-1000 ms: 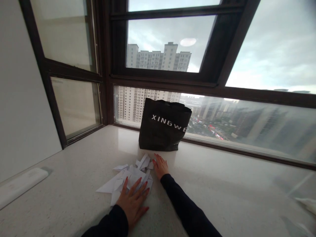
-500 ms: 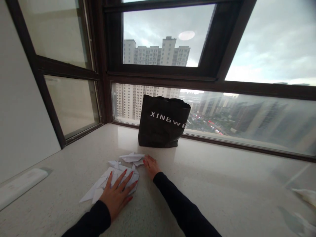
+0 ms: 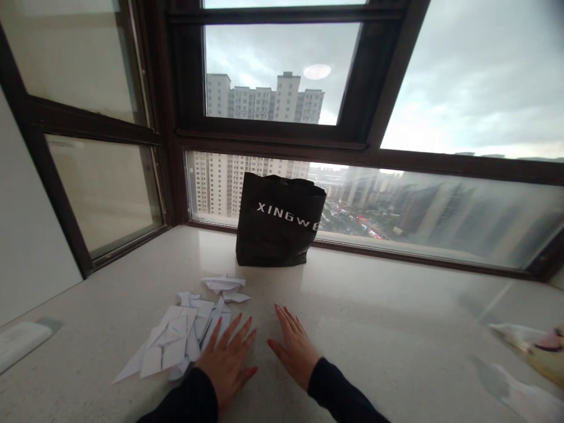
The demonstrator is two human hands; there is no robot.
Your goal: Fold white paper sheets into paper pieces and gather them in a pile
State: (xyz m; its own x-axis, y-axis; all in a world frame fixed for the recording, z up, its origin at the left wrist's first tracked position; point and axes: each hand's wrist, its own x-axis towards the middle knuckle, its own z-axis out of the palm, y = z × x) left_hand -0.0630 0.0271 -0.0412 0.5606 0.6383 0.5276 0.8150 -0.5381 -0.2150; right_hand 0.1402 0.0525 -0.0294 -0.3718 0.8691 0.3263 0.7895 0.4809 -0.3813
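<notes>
Head view: my left hand [image 3: 227, 358] spreads at the edge of angular folded white papers [image 3: 174, 338] heaped left on the glossy windowsill [image 3: 379, 317], my right hand [image 3: 297, 349] open, a boxy black bag [image 3: 277, 241] standing far.

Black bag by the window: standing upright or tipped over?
Upright: the black bag rests on its base on the pale surface, beyond the white papers, with its top edge uppermost and lettering across its front.

Dim indoors, grey daylight through windows [image 3: 264, 53], sheen on counter [image 3: 388, 317], oval glare spot [image 3: 317, 71], blurred lower-right corner
</notes>
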